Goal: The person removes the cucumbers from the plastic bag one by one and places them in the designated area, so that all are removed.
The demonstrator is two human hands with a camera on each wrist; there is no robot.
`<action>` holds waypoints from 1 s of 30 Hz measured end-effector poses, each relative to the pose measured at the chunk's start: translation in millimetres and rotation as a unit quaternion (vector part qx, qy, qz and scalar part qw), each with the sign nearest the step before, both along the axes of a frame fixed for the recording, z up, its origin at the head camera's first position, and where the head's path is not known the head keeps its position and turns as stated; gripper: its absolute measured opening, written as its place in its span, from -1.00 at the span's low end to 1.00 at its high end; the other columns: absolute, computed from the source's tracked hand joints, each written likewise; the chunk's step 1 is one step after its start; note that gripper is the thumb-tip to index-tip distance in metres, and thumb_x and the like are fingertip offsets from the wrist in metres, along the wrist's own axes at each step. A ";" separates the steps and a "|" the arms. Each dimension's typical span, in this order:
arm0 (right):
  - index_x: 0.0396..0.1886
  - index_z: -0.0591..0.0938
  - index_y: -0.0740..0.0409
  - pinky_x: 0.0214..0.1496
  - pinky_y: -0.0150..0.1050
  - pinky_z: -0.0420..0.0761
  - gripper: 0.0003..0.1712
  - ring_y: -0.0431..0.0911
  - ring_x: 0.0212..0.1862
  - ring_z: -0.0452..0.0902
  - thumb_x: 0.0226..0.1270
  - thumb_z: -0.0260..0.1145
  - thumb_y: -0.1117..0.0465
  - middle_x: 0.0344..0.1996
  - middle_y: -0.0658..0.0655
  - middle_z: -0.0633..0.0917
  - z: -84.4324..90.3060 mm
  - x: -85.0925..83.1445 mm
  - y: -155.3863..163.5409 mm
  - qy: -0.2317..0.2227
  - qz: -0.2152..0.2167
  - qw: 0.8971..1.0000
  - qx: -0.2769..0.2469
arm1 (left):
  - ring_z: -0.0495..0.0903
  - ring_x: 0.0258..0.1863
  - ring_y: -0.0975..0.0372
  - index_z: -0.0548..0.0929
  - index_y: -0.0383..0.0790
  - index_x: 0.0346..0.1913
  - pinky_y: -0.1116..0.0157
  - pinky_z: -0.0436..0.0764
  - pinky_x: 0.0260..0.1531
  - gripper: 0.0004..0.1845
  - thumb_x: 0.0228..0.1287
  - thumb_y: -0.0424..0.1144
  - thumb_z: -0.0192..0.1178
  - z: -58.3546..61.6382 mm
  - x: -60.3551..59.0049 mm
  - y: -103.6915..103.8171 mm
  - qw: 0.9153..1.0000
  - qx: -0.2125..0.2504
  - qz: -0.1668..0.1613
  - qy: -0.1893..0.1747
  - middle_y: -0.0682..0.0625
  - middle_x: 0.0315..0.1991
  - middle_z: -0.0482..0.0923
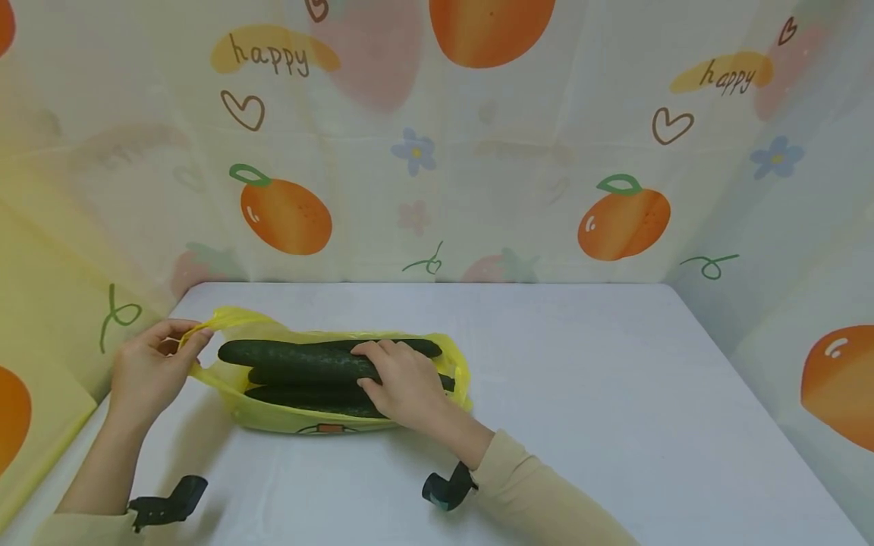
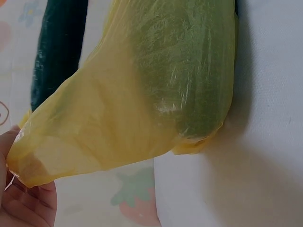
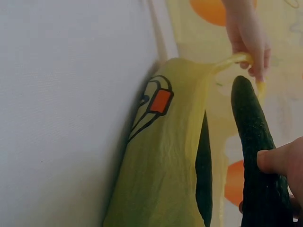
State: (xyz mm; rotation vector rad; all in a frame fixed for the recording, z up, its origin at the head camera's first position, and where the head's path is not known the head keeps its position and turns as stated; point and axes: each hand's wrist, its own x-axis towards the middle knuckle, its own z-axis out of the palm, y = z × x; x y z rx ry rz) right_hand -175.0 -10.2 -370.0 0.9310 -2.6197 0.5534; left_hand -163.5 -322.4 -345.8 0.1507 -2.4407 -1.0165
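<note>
A yellow plastic bag [image 1: 273,415] lies on its side along the table's left half, its mouth spread upward. Several dark green cucumbers lie lengthwise in it. My left hand [image 1: 152,371] pinches the bag's edge at the left end and pulls it up and out, stretching the film taut in the left wrist view. With my right hand [image 1: 410,387] I grip the topmost cucumber [image 1: 293,358] near its right part, thumb on the near side. In the right wrist view that cucumber [image 3: 253,125] stands above the bag's opening, and another cucumber [image 3: 203,165] shows inside.
The white table [image 1: 601,394] stretches away to the right of the bag. A curtain [image 1: 492,205] printed with oranges, hearts and flowers hangs behind and at both sides. Black wrist cameras [image 1: 171,502] are strapped to both forearms.
</note>
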 end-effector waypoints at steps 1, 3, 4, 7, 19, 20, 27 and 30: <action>0.07 0.51 -0.09 -0.42 -0.46 0.50 -0.56 -0.16 -0.24 0.56 0.18 0.33 0.04 -0.17 -0.04 0.63 0.6 0.1 0.4 0.005 0.001 1.000 -0.004 | 0.41 -0.60 0.59 0.62 -0.26 -0.26 0.52 0.38 -0.72 -0.76 0.16 -0.13 0.26 0.3 0.0 0.1 1.000 0.000 0.002 -0.002 0.50 -0.63 0.42; 0.07 0.51 -0.08 -0.42 -0.46 0.50 -0.56 -0.17 -0.23 0.56 0.18 0.32 0.04 -0.15 -0.04 0.62 1.6 0.5 1.1 0.015 0.002 1.000 -0.011 | 0.41 -0.60 0.59 0.61 -0.24 -0.27 0.52 0.38 -0.72 -0.76 0.17 -0.11 0.26 0.7 0.0 0.4 1.000 0.001 0.006 -0.006 0.49 -0.64 0.42; 0.07 0.51 -0.08 -0.40 -0.45 0.52 -0.57 -0.17 -0.21 0.56 0.18 0.32 0.04 -0.14 -0.04 0.62 2.3 0.8 1.4 0.020 0.002 1.000 -0.016 | 0.41 -0.61 0.59 0.61 -0.23 -0.27 0.51 0.38 -0.73 -0.77 0.16 -0.11 0.26 0.6 -0.2 0.7 1.000 0.002 0.007 -0.005 0.49 -0.64 0.42; 0.07 0.51 -0.08 -0.37 -0.44 0.54 -0.56 -0.17 -0.14 0.56 0.18 0.32 0.04 -0.13 -0.04 0.62 4.9 1.6 1.6 0.030 0.001 0.999 -0.031 | 0.41 -0.63 0.59 0.62 -0.15 -0.32 0.50 0.37 -0.76 -0.87 0.18 -0.17 0.25 0.0 -0.8 1.0 1.000 0.004 0.009 -0.002 0.48 -0.66 0.41; 0.09 0.50 -0.06 -0.34 -0.49 0.51 -0.56 -0.20 -0.23 0.55 0.20 0.31 0.05 -0.16 -0.06 0.61 20.3 -0.8 -6.3 0.044 0.015 0.997 -0.059 | 0.35 -0.65 0.61 0.59 -0.26 -0.37 0.50 0.34 -0.78 -0.89 0.15 -0.26 0.25 -0.5 -2.5 2.1 1.000 -0.003 0.031 -0.004 0.46 -0.79 0.38; 0.09 0.50 -0.05 -0.33 -0.49 0.51 -0.56 -0.20 -0.23 0.55 0.20 0.31 0.05 -0.16 -0.06 0.62 21.7 -1.1 -6.7 0.047 0.020 0.997 -0.061 | 0.35 -0.66 0.60 0.58 -0.28 -0.37 0.49 0.34 -0.78 -0.86 0.15 -0.24 0.25 -0.4 -2.4 2.0 1.000 -0.004 0.031 -0.004 0.45 -0.81 0.38; 0.09 0.51 -0.02 -0.33 -0.44 0.53 -0.57 -0.19 -0.20 0.55 0.21 0.30 0.07 -0.12 -0.05 0.62 32.2 -5.3 -4.8 0.083 0.044 0.993 -0.070 | 0.40 -0.70 0.59 0.56 -0.09 -0.44 0.45 0.34 -0.79 -0.88 0.16 -0.18 0.26 -1.7 -0.3 0.0 1.000 0.009 0.006 -0.003 0.39 -0.81 0.41; 0.09 0.51 -0.02 -0.29 -0.42 0.54 -0.57 -0.18 -0.18 0.54 0.21 0.30 0.08 -0.11 -0.05 0.62 37.7 -7.3 -1.1 0.090 0.050 0.992 -0.073 | 0.42 -0.70 0.57 0.56 -0.07 -0.43 0.46 0.36 -0.77 -0.88 0.16 -0.15 0.27 -2.0 0.7 -0.6 1.000 0.013 -0.001 -0.003 0.39 -0.77 0.43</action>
